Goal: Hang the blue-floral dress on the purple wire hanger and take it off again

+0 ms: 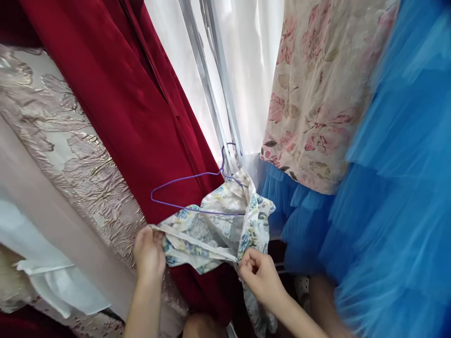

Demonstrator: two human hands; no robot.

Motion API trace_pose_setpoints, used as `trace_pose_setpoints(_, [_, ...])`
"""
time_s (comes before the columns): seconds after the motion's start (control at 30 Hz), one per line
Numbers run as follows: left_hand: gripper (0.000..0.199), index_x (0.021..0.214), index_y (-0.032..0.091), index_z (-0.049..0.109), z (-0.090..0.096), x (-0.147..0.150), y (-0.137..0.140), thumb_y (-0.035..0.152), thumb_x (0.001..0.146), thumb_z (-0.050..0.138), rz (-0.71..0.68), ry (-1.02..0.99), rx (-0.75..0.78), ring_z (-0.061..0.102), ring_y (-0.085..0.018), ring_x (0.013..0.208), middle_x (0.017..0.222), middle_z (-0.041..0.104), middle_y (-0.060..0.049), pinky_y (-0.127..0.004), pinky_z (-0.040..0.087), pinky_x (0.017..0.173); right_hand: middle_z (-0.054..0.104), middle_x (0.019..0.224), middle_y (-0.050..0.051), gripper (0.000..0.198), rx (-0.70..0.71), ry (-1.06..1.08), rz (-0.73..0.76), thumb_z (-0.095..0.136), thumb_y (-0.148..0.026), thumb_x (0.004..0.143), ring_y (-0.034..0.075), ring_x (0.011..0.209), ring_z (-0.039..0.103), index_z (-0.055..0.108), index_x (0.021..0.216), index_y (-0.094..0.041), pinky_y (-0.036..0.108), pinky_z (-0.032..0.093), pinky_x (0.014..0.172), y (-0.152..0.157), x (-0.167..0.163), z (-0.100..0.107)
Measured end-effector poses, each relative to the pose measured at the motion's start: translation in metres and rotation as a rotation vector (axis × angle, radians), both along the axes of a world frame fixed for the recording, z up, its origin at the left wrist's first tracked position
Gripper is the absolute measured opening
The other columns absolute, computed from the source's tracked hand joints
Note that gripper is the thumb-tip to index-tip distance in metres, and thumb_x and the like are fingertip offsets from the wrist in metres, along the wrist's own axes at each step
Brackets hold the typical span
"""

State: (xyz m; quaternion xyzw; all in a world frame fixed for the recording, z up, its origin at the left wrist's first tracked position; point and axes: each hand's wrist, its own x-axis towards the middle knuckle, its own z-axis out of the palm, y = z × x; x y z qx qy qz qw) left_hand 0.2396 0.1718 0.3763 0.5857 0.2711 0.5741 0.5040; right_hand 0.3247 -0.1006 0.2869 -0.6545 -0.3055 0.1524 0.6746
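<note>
A white garment with a blue and yellow floral print (197,234) hangs partly on a purple wire hanger (183,178). The hanger's right side runs into the garment, while its left side is bare. My left hand (150,251) is closed on the garment's left edge, pulling it out sideways. With its fingers pinched, my right hand (259,272) grips the edge near the lower middle, where the pale band meets the front opening. The hanger's hook is up by two metal poles (211,80).
A dark red dress (123,108) and a shiny pinkish textured dress (91,155) hang on the left. On the right are a pink floral garment (313,103) and a blue tulle dress (405,164). White curtain (253,56) hangs behind the poles.
</note>
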Motion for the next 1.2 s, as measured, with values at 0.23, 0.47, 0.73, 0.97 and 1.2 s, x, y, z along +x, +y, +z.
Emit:
trace_pose_setpoints(0.23, [0.044,0.088,0.015,0.069,-0.083,-0.009,-0.074,0.055,0.069,0.078,-0.254,0.171,-0.125,0.064,-0.019,0.076,0.084,0.070,-0.007,-0.028,0.053,0.069,0.041,0.052,-0.008,0.018,-0.113,0.085,0.011,0.052,-0.015,0.077,0.010,0.050,0.038,0.043,0.063,-0.021,0.023,0.028,0.051,-0.017,0.004,-0.052])
trace_pose_setpoints(0.47, [0.025,0.089,0.021,0.071,-0.042,-0.006,-0.165,0.040,0.096,0.056,-0.528,0.457,0.391,0.063,-0.022,0.085,0.089,0.068,-0.006,-0.029,0.049,0.078,0.070,0.100,0.006,0.030,-0.348,-0.106,0.128,0.075,-0.019,0.067,0.026,0.096,0.063,0.068,0.096,-0.019,0.034,0.046,0.086,-0.062,-0.002,-0.036])
trace_pose_setpoints(0.73, [0.028,0.087,0.022,0.065,-0.012,-0.001,-0.200,0.048,0.095,0.058,-0.912,0.462,0.103,0.052,-0.015,0.064,0.070,0.057,0.000,-0.025,0.040,0.058,0.069,0.090,0.004,0.030,0.041,0.351,0.509,0.069,-0.043,0.090,0.021,0.085,0.062,0.072,0.102,-0.016,0.029,0.048,0.078,-0.071,-0.024,0.040])
trace_pose_setpoints(0.97, [0.068,0.141,0.038,0.056,-0.040,-0.034,-0.194,0.060,0.079,0.073,-1.384,0.668,-0.259,0.062,-0.028,0.116,0.122,0.069,-0.004,-0.039,0.043,0.106,0.066,0.079,0.003,0.029,0.186,0.211,0.246,0.066,-0.048,0.092,0.018,0.071,0.058,0.071,0.084,-0.020,0.026,0.050,0.067,-0.098,0.010,0.071])
trace_pose_setpoints(1.2, [0.047,0.115,0.027,0.074,-0.112,-0.043,-0.187,0.047,0.072,0.078,-1.017,0.799,-0.256,0.057,-0.034,0.124,0.124,0.071,-0.006,-0.040,0.042,0.109,0.069,0.089,0.012,0.027,0.345,0.005,-0.050,0.074,-0.052,0.080,0.024,0.064,0.063,0.075,0.082,-0.024,0.036,0.052,0.057,-0.142,0.051,0.121])
